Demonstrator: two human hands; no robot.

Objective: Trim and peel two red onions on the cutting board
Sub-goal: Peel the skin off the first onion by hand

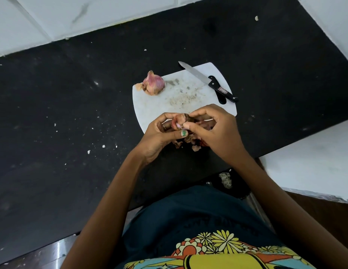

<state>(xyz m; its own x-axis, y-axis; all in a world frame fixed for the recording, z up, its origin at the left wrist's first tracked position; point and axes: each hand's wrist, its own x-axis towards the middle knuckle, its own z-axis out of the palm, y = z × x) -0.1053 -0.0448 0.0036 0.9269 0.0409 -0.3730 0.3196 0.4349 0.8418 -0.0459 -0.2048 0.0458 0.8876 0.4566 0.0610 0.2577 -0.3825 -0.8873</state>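
Both grips, left hand and right hand, clamped on one red onion over white cutting board; second onion and knife on board.

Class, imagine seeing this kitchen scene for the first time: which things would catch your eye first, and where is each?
First, the left hand and right hand meeting at the board's near edge, both gripping a half-peeled onion. Next, the whole onion at the board's far left corner. Then the knife lying along its far right side, handle overhanging the black counter.
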